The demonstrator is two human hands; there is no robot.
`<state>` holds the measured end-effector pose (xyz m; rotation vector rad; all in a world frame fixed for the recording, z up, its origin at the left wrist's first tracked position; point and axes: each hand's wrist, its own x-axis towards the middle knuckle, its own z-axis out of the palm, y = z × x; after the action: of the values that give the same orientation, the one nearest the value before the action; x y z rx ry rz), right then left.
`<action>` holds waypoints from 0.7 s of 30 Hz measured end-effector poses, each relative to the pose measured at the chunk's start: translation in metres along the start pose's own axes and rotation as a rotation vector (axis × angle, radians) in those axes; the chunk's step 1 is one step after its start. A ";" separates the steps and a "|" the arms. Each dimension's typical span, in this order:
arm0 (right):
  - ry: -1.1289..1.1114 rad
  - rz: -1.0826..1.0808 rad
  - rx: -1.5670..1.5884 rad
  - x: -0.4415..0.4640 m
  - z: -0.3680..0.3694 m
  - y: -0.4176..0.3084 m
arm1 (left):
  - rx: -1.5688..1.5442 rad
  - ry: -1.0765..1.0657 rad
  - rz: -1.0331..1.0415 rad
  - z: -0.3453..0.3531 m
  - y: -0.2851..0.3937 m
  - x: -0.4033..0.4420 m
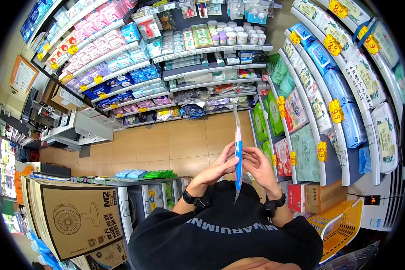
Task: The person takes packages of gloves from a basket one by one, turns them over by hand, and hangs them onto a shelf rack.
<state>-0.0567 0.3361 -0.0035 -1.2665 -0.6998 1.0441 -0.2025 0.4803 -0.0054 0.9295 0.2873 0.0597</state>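
A thin blue, white and pink plastic package [238, 155] stands upright in front of my chest, turned edge-on so that its front cannot be read. From the left side my left hand [222, 165] grips it, the thumb lying against its face. My right hand [259, 166] is closed against the package's other side, its fingers bent and partly hidden. Clear wrapper ends stick out at the package's top and bottom.
Shelves of pink and blue packs [108, 51] curve along the left, and jars [231, 37] stand at the back. Tissue packs [364, 76] fill the right shelves. A yellow basket [346, 225] sits lower right; a fan box [76, 216] stands lower left. Tiled floor [180, 139] lies ahead.
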 end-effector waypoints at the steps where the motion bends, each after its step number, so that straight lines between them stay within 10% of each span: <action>1: 0.002 -0.001 0.000 0.000 0.000 0.000 | 0.009 0.008 0.016 -0.001 -0.002 0.001; 21: 0.120 -0.045 0.009 -0.019 -0.027 -0.019 | 0.077 0.330 0.240 -0.016 0.004 -0.002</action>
<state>-0.0358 0.3076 0.0121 -1.2889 -0.6279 0.9260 -0.2087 0.4950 -0.0105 1.0274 0.4842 0.4284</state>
